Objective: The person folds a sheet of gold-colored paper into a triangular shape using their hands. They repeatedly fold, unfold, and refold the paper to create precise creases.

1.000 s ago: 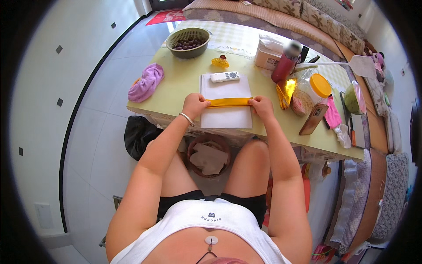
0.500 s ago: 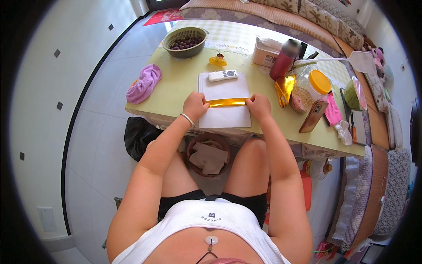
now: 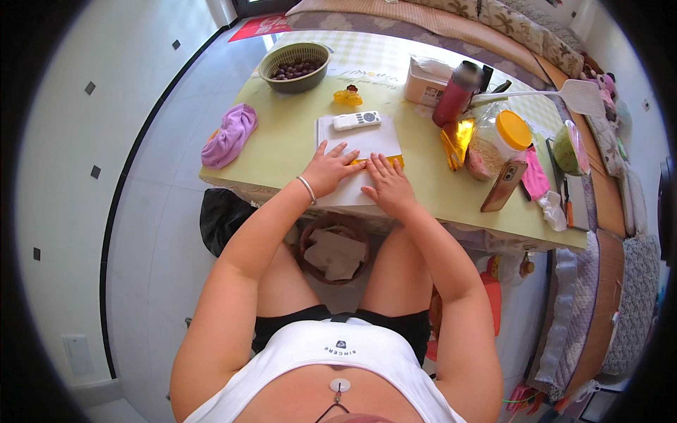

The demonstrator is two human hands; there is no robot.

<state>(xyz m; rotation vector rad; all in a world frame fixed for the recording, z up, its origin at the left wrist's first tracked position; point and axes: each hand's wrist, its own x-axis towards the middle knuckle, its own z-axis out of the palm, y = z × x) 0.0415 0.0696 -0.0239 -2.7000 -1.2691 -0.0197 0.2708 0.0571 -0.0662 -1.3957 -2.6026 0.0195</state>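
Both my hands lie flat, fingers spread, on a strip of shiny gold foil (image 3: 397,161) that crosses a stack of white paper (image 3: 356,146). My left hand (image 3: 330,170) presses from the left side, a white bracelet on its wrist. From the right, my right hand (image 3: 389,186) rests with its fingertips close to the left ones. The hands cover most of the strip; its right end shows beyond my right fingers. On the far part of the paper lies a white remote control (image 3: 357,120).
A basket of grapes (image 3: 299,69) and a purple cloth (image 3: 231,136) are on the left. Rightward stand a red bottle (image 3: 456,95), gold foil (image 3: 458,143), a yellow-lidded jar (image 3: 488,148) and a phone (image 3: 504,186). A waste bin (image 3: 335,248) is below the table edge.
Half a second ago both hands pinched the ends of the gold strip, holding it stretched across the paper. Now they have come inward and opened flat on top of it.
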